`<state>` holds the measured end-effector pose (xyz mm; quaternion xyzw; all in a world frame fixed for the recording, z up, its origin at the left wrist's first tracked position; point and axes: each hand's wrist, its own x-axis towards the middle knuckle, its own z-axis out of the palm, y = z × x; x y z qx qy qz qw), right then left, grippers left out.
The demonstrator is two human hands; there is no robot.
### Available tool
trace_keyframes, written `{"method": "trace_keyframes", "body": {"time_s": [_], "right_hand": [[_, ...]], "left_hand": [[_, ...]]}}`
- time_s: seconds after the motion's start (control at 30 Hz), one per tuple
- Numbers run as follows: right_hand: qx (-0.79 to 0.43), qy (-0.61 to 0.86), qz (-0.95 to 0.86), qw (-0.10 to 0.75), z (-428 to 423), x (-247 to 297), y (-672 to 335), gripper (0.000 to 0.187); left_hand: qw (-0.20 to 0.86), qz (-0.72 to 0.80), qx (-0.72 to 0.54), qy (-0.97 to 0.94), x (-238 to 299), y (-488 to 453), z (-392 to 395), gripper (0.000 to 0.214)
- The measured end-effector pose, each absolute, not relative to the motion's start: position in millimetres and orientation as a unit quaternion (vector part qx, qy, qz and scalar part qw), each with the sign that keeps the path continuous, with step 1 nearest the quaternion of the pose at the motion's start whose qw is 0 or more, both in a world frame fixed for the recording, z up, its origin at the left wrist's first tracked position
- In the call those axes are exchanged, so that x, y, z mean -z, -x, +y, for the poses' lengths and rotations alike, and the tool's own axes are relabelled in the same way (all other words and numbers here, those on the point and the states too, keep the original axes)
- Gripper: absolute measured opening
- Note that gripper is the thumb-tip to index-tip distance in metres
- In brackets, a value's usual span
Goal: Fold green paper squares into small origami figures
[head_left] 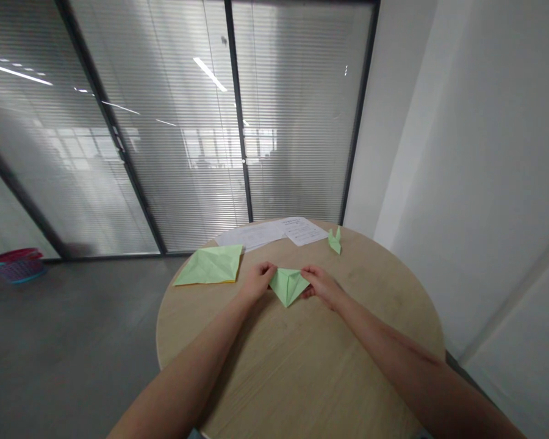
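A folded piece of green paper is stretched between my two hands over the middle of the round table. It is a triangle with its point toward me and creases running down its centre. My left hand pinches its left corner. At the right corner, my right hand grips it between thumb and fingers. A small green origami figure with two upright points stands beyond my right hand. Left of my left hand lies a larger creased green sheet, with a yellow edge showing underneath.
White printed papers lie along the far edge of the round wooden table. Behind it is a glass partition with blinds, and a white wall rises at the right. A red and blue basket sits on the floor at far left.
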<state>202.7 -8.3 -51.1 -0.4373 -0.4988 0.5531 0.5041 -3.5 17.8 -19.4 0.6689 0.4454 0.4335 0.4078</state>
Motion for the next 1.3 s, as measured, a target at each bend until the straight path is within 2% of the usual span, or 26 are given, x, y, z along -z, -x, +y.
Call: {"method": "trace_keyframes", "body": {"time_s": [0.4, 1.3], "right_hand": [[-0.544, 0.441, -0.493, 0.517, -8.3, 51.0, -201.8, 0.017], [-0.514, 0.443, -0.547, 0.490, -10.8, 52.0, -202.6, 0.026]], "left_hand": [[0.422, 0.416, -0.437, -0.677, 20.7, 5.0, 19.8, 0.029], [0.330, 0.452, -0.414, -0.718, 17.7, 6.4, 18.8, 0.034]]}}
